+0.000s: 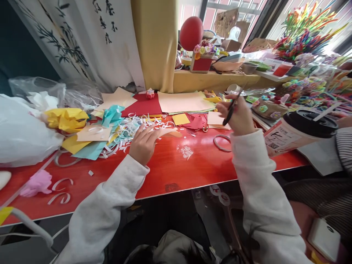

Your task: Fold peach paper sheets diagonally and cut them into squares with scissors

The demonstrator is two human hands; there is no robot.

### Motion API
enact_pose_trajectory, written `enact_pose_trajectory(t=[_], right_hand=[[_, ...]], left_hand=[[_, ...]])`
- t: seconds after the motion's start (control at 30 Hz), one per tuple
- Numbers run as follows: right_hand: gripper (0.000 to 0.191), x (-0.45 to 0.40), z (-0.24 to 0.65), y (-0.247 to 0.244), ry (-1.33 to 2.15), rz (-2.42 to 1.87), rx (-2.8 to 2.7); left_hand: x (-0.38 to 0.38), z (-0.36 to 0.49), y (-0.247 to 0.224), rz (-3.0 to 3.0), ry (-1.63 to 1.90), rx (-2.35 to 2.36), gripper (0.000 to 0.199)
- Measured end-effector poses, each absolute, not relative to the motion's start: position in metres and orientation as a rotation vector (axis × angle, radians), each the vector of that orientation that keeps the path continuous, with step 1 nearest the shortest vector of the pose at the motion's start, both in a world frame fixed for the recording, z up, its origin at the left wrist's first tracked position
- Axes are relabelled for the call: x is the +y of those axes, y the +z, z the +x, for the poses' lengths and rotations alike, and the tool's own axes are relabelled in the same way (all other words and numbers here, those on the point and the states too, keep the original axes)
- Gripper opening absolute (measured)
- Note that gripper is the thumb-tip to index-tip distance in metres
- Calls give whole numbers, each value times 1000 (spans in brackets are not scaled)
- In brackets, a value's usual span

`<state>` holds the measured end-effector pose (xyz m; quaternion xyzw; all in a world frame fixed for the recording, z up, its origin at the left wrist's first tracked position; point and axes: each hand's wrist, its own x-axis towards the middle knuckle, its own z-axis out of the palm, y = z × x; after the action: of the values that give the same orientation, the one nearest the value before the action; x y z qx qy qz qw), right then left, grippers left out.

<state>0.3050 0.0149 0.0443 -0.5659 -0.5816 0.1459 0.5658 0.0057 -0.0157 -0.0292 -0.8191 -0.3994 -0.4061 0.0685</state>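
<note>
My left hand rests at the right edge of a heap of white and blue paper shreds, its fingers stretched out and spread. Just beyond its fingertips lies a pale peach paper piece; whether they touch it I cannot tell. Raised above the table on the right, my right hand is closed around black-handled scissors, whose thin end points up. Below it a silvery ring lies on the red tabletop. Tiny white clippings are scattered between both hands.
Coloured paper sheets lie along the back. Crumpled yellow paper and a white plastic bag sit on the left. A lidded drink cup stands tilted in view at right, near another person's striped sleeve. Craft items crowd the windowsill.
</note>
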Motion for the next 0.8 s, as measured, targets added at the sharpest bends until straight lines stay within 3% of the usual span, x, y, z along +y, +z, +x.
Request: enact_pose_trajectory(t=[0.1, 0.33, 0.67, 0.8], right_hand=[[44, -17, 249, 45, 585, -1007, -1621], [38, -45, 194, 30, 796, -951, -1739], [36, -61, 197, 31, 1075, -809, -1357], [39, -66, 206, 29, 1201, -820, -1147]], left_hand=[[-30, 10, -17, -2379, -1244, -1177, 31], [-72, 18, -1, -2311, -1307, -1192, 23], [-99, -1, -12, -2259, -2247, -1668, 30], [-102, -5, -29, -2336, -2321, -1754, 29]])
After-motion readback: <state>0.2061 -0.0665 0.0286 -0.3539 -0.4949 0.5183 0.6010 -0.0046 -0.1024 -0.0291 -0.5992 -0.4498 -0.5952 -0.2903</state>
